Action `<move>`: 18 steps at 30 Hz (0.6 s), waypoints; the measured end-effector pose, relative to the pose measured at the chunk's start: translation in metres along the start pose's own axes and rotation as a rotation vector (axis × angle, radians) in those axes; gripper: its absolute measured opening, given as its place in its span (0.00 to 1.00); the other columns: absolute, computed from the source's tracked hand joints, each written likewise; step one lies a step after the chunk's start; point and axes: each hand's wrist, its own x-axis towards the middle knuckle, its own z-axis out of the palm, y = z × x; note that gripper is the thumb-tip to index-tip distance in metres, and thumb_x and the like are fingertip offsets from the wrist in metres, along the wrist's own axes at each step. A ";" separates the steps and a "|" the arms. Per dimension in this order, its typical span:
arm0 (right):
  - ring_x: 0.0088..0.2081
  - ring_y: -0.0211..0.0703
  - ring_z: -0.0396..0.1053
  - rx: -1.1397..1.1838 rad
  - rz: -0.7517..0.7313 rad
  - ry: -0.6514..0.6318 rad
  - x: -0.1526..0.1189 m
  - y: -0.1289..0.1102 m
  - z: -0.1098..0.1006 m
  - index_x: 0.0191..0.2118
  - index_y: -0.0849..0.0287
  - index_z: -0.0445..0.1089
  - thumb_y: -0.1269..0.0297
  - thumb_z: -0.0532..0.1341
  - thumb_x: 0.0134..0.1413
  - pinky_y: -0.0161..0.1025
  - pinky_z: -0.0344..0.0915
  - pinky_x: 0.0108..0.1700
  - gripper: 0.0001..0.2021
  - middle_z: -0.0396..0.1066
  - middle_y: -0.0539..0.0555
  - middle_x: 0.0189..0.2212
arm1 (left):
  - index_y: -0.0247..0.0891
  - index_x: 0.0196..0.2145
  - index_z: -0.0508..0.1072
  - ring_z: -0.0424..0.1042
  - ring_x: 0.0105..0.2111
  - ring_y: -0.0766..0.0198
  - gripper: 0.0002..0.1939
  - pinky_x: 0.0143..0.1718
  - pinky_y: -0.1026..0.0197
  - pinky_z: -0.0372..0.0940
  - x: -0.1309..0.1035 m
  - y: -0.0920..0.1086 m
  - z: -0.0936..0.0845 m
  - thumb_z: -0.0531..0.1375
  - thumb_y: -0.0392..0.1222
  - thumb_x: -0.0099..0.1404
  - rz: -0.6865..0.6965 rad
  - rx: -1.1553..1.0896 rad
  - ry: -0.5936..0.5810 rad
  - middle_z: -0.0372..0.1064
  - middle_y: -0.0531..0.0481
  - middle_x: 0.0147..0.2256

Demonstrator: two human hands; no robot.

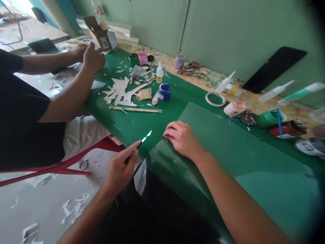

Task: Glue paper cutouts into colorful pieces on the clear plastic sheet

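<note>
My left hand [119, 169] is closed around a craft knife [146, 136], whose blade points up and away over the green table top [132, 125]. To its right, my right hand [181, 139] has its fingers bent and pressed together at the left edge of a large clear plastic sheet [218, 142]. The fingertips seem to grip that edge, though their undersides are hidden. The sheet lies over the green surface and its near side hangs past the table's front edge. Blade and sheet are apart.
A co-worker's hands [88, 57] are busy at the left. White paper scraps [119, 89], a blue paint jar [165, 92], a glue bottle [159, 73] and a stick [137, 109] lie ahead. A tape roll [215, 99] and paint jars [270, 118] line the right back.
</note>
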 end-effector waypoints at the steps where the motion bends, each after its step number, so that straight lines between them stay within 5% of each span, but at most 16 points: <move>1: 0.42 0.46 0.66 0.003 -0.003 0.001 0.001 0.000 0.000 0.35 0.54 0.76 0.70 0.60 0.62 0.45 0.59 0.45 0.08 0.73 0.54 0.40 | 0.37 0.54 0.75 0.66 0.21 0.71 0.19 0.25 0.69 0.61 0.002 0.001 -0.002 0.55 0.43 0.70 0.038 0.001 -0.028 0.72 0.54 0.25; 8: 0.41 0.46 0.67 0.162 0.046 0.037 0.003 0.002 -0.003 0.36 0.54 0.76 0.70 0.59 0.62 0.44 0.62 0.45 0.08 0.73 0.54 0.38 | 0.45 0.54 0.75 0.69 0.25 0.68 0.18 0.26 0.66 0.59 0.014 0.007 -0.004 0.53 0.42 0.71 0.302 0.188 -0.222 0.71 0.52 0.26; 18: 0.41 0.46 0.67 0.180 0.062 0.041 0.004 0.002 -0.002 0.34 0.56 0.76 0.72 0.62 0.60 0.44 0.62 0.45 0.06 0.73 0.54 0.38 | 0.49 0.54 0.75 0.71 0.27 0.65 0.18 0.29 0.63 0.59 0.027 0.012 0.013 0.53 0.42 0.71 0.261 0.263 -0.264 0.74 0.51 0.29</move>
